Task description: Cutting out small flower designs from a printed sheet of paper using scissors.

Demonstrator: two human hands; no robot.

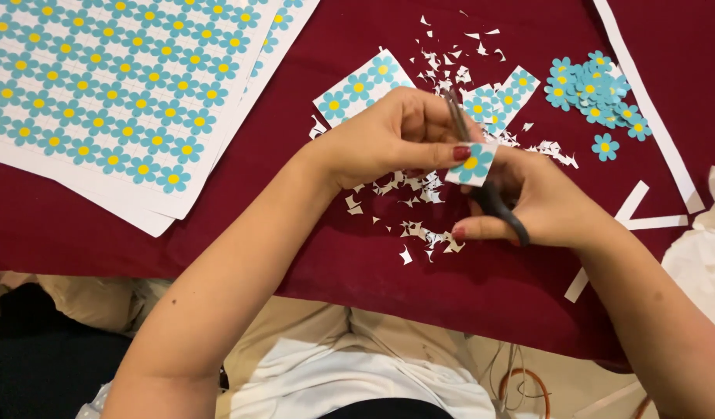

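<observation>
Fingertips of the left hand [388, 140] pinch a small white paper square [472, 163] printed with one blue flower with a yellow centre, the thumb lying flat along its edge. The right hand [540, 206] is closed through the black handle loops of a pair of scissors [481, 167], whose narrow metal blades point toward 12 o'clock behind the square, nearly shut. The step in hand looks like trimming the flower free of its white border; the next snip would call for turning the square a little so the blades follow the petal outline without nicking it. The flower is still framed by white paper, held above the dark red tablecloth [357, 256]. Just below the hands lie white paper scraps [419, 233]. At 12 o'clock sit two short strips of uncut flowers [357, 89], and at 1 o'clock a pile of cut-out flowers [594, 89]. White offcut strips [644, 221] lie at 3 o'clock, and full printed flower sheets [117, 85] are stacked at 10 o'clock.
</observation>
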